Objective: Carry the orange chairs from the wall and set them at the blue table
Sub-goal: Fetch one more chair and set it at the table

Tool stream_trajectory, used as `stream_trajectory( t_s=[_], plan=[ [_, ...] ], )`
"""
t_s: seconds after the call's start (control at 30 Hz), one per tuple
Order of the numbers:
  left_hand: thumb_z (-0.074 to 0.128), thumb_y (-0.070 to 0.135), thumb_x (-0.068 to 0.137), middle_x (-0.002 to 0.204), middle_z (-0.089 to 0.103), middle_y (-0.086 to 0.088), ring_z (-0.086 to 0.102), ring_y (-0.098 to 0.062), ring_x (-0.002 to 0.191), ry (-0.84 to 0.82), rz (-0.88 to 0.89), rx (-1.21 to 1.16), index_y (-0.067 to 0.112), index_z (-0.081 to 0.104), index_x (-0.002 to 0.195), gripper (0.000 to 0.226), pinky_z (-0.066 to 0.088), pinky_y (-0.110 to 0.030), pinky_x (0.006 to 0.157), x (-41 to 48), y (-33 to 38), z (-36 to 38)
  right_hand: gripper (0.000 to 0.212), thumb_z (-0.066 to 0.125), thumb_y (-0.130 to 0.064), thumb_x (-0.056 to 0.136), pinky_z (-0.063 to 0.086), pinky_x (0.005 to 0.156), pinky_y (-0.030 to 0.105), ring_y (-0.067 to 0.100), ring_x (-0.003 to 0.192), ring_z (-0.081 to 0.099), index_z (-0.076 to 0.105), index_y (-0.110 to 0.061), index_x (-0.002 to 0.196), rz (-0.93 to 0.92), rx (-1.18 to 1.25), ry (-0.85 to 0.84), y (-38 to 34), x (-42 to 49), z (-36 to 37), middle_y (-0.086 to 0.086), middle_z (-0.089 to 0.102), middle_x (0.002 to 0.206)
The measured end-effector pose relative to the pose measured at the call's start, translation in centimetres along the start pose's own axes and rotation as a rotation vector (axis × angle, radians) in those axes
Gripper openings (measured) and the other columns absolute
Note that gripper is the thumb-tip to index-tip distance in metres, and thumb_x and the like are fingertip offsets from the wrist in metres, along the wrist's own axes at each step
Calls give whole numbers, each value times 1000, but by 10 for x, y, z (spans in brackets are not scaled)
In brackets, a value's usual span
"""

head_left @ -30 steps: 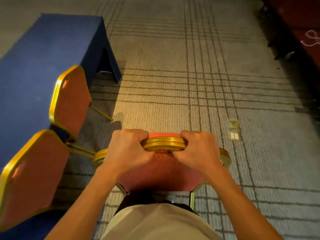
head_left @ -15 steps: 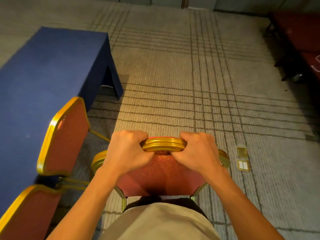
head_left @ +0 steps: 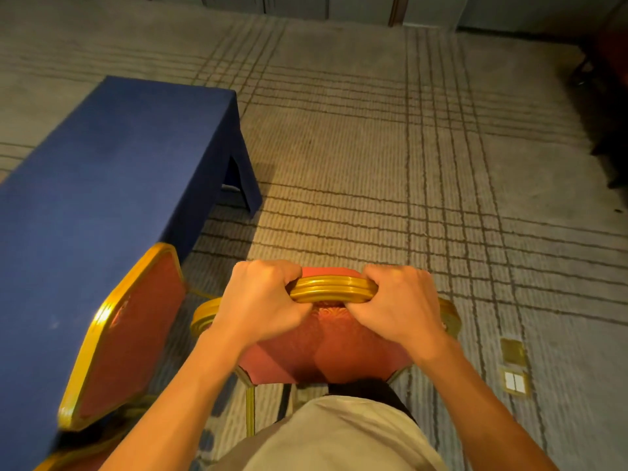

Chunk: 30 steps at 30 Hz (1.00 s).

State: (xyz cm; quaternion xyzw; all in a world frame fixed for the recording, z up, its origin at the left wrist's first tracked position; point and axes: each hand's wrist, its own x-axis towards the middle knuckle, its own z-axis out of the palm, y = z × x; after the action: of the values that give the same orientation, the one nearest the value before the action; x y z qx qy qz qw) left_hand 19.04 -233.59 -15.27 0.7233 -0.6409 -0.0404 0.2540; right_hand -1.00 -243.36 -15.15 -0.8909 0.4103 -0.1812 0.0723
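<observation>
Gold-painted metal rims the back of the orange chair that both hands grip in the head view. The left hand and the right hand are clenched round its top rail, fingers curled over the far side, with a short stretch of rail bare between them. The chair is held close against the person's torso, just off the right long edge of the blue bench, near that edge's closer end. Its legs are mostly hidden under the back, so whether they touch the carpet is unclear.

A second chair stands hard against the bench's right edge, beside the held one, its back turned to the camera. Beyond it the same edge runs bare up to the bench's far right corner, where the cloth drops to the floor with a dark slit.

To the right of the bench, striped carpet lies open all the way to the wall. Two small floor plates sit in the carpet on the far side of the held chair from the bench. Dark furniture lines the room's edge, well apart from the bench.
</observation>
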Motion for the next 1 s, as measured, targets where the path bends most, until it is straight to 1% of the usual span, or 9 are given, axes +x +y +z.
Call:
stream_trajectory(
  t_s=[0.1, 0.2, 0.3, 0.47, 0.6, 0.73, 0.8, 0.9, 1.0],
  plan=[
    [77, 34, 63, 48, 26, 11, 45, -16, 44, -22, -32, 35, 31, 31, 56, 47, 30, -28, 47, 42, -16, 11, 34, 62, -57, 66, 30, 55, 28, 27, 60, 65, 42, -30, 60, -27, 15, -25, 20, 47, 19, 0, 66, 60],
    [75, 34, 63, 49, 31, 10, 44, -15, 44, -4, -86, 57, 25, 37, 54, 41, 29, -28, 47, 85, -31, 16, 32, 57, -60, 67, 36, 55, 29, 27, 61, 66, 44, -30, 61, -69, 50, -66, 36, 102, 30, -1, 67, 62],
    [74, 32, 63, 48, 32, 10, 37, -13, 43, 56, -158, 83, 23, 38, 53, 38, 25, -28, 47, 125, -47, 16, 33, 62, -57, 66, 40, 54, 30, 28, 63, 68, 55, -25, 63, -146, 37, -82, 47, 159, 38, 0, 69, 63],
    [72, 34, 64, 46, 36, 9, 35, -14, 42, 74, -269, 118, 20, 44, 52, 33, 25, -27, 45, 167, -69, 15, 33, 53, -60, 69, 44, 56, 35, 29, 64, 67, 46, -28, 64, -265, 66, -153, 54, 232, 51, 1, 67, 64],
    [71, 38, 68, 47, 42, 6, 40, -16, 43, 64, -337, 150, 20, 49, 53, 33, 36, -35, 45, 199, -89, 12, 38, 55, -59, 68, 46, 57, 36, 31, 65, 67, 53, -22, 65, -313, 61, -201, 54, 281, 63, 1, 67, 64],
    [66, 36, 67, 46, 39, 5, 36, -18, 43, 86, -385, 159, 19, 44, 52, 31, 37, -35, 45, 229, -117, 4, 39, 51, -60, 67, 49, 56, 39, 32, 62, 66, 53, -21, 64, -332, 106, -232, 44, 329, 79, 1, 66, 62],
    [66, 36, 67, 46, 35, 6, 33, -18, 43, 81, -433, 152, 20, 41, 52, 34, 33, -33, 44, 234, -137, 5, 38, 50, -61, 67, 50, 57, 39, 32, 63, 66, 50, -23, 64, -367, 113, -283, 33, 352, 94, 1, 66, 62],
    [68, 37, 64, 47, 33, 8, 32, -18, 44, 102, -497, 149, 24, 38, 53, 34, 25, -27, 47, 244, -172, 4, 33, 54, -59, 64, 48, 58, 37, 31, 65, 67, 46, -27, 64, -433, 106, -321, 14, 390, 120, 2, 68, 64],
    [71, 34, 62, 46, 32, 8, 32, -19, 43, 109, -552, 141, 23, 37, 53, 37, 25, -26, 46, 261, -209, -1, 34, 59, -58, 64, 46, 59, 36, 31, 68, 67, 39, -30, 63, -487, 105, -380, -7, 435, 141, 1, 69, 68]
  ],
)
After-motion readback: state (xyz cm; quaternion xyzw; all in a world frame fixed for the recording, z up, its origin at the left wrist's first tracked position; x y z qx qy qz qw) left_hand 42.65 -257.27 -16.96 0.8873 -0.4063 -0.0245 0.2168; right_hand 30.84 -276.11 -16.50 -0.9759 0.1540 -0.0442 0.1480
